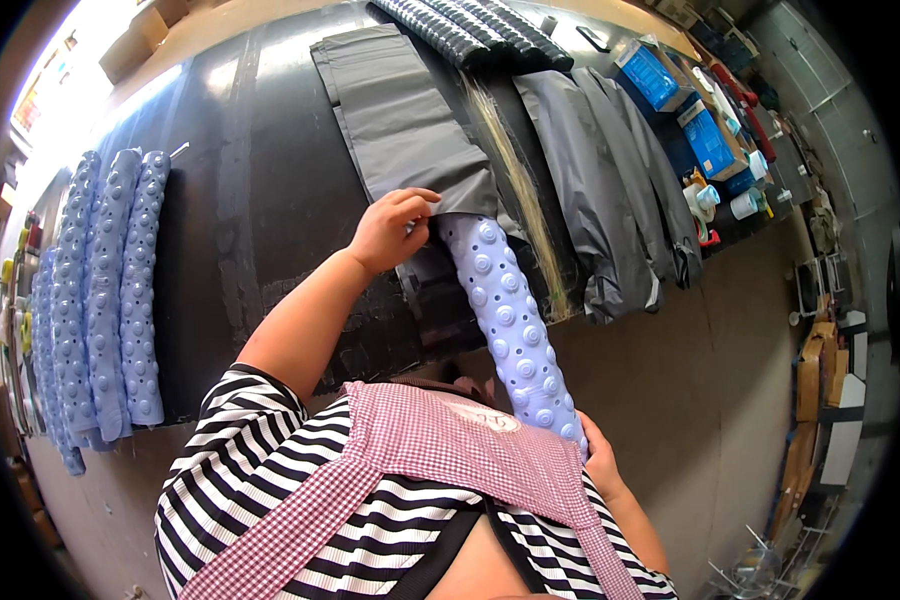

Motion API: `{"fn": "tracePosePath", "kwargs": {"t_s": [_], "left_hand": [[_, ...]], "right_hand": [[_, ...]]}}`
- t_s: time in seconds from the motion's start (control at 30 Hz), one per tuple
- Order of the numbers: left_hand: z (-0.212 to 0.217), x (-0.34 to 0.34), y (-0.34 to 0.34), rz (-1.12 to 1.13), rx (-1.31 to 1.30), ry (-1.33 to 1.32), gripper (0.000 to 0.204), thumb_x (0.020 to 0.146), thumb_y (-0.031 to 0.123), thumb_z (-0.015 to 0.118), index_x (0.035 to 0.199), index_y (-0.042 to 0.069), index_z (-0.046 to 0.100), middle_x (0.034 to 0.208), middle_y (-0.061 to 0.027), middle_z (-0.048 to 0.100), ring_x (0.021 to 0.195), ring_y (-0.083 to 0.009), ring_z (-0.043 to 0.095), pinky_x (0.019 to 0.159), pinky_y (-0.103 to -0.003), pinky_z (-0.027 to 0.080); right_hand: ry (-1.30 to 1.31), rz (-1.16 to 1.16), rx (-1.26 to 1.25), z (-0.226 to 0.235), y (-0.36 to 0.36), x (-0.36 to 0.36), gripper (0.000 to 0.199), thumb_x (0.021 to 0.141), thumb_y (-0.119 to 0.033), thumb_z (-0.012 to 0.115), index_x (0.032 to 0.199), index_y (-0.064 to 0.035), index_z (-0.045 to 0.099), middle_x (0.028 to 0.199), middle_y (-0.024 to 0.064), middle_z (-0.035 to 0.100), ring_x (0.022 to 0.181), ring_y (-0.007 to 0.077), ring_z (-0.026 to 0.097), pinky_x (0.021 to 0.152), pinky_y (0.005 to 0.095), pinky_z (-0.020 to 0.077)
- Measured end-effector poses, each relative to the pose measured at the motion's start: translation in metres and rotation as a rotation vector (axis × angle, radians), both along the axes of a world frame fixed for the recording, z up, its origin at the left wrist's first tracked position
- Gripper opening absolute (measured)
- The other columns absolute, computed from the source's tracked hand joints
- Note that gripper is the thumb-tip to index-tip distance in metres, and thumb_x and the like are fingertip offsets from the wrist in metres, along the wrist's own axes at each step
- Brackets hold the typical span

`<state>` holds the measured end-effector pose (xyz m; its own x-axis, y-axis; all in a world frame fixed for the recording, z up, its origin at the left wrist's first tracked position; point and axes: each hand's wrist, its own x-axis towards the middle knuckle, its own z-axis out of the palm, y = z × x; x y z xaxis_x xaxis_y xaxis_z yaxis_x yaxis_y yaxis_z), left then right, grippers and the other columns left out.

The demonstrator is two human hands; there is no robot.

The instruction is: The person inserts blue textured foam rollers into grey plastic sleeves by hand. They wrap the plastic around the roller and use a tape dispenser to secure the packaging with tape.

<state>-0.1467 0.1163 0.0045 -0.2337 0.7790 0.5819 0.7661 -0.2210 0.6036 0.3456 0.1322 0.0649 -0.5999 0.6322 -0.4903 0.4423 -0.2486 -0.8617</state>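
At the black table (270, 150), left hand (390, 232) fingers pinched closed on the grey bag (400, 120) mouth. Rolled blue bath mat (505, 310) half inside, right hand (600, 455) gripping its lower end.

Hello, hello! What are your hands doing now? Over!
Left hand pinching the grey bag mouth open. Right hand at the rolled lilac bumpy mat, its top end inside the bag. Nothing blocking. Over.
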Motion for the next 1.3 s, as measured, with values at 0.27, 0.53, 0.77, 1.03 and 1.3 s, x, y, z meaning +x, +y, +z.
{"fn": "tracePosePath", "kwargs": {"t_s": [0.27, 0.53, 0.77, 1.03, 1.3], "left_hand": [[0.026, -0.074, 0.031, 0.661, 0.311, 0.184, 0.015, 0.077, 0.013, 0.065, 0.089, 0.009, 0.072, 0.14, -0.018, 0.06, 0.129, -0.0389, 0.052, 0.113, -0.044, 0.035], [0.057, -0.234, -0.057, -0.058, 0.607, -1.326, 0.017, 0.104, 0.015, 0.052, 0.119, 0.01, 0.062, 0.109, -0.0058, 0.068, 0.102, -0.0212, 0.064, 0.093, -0.037, 0.052], [0.033, -0.202, -0.113, -0.09, 0.615, -1.423, 0.016, 0.106, 0.021, 0.053, 0.119, 0.014, 0.059, 0.108, -0.0056, 0.068, 0.101, -0.0253, 0.065, 0.093, -0.043, 0.054], [-0.004, -0.143, -0.109, 0.231, 0.401, -1.525, 0.019, 0.107, 0.025, 0.053, 0.113, 0.009, 0.061, 0.097, 0.0004, 0.065, 0.089, -0.0127, 0.06, 0.083, -0.032, 0.051], [-0.055, 0.008, -0.227, 0.53, -0.067, -0.82, 0.009, 0.095, 0.01, 0.063, 0.093, 0.002, 0.067, 0.126, -0.0089, 0.056, 0.113, -0.0173, 0.054, 0.097, -0.031, 0.043]], "right_hand": [[0.333, 0.309, 0.097, -0.021, 0.064, -0.132, 0.089, 0.071, -0.011, 0.088, 0.147, -0.0043, 0.043, 0.133, 0.01, 0.06, 0.121, 0.0214, 0.059, 0.104, 0.0368, 0.0467], [0.357, 0.488, 0.35, -0.067, -0.018, -0.345, 0.09, 0.077, -0.032, 0.085, 0.147, 0.0, 0.038, 0.134, 0.0229, 0.057, 0.125, 0.0311, 0.058, 0.103, 0.0407, 0.0463], [0.607, 0.238, -0.139, -0.026, 0.041, -0.538, 0.096, 0.081, -0.005, 0.07, 0.161, -0.0108, 0.016, 0.132, 0.016, 0.057, 0.104, 0.0228, 0.062, 0.085, 0.036, 0.0543], [0.359, 0.534, 0.933, -0.077, 0.064, -0.559, 0.022, 0.089, -0.016, 0.057, 0.097, -0.0011, 0.071, 0.096, 0.0278, 0.069, 0.094, 0.0458, 0.066, 0.081, 0.0497, 0.0522], [-0.079, 1.114, 0.955, -0.094, -0.008, -0.365, 0.028, 0.088, -0.031, 0.063, 0.086, -0.004, 0.069, 0.093, 0.0232, 0.071, 0.092, 0.0441, 0.067, 0.082, 0.0529, 0.0544]]}}
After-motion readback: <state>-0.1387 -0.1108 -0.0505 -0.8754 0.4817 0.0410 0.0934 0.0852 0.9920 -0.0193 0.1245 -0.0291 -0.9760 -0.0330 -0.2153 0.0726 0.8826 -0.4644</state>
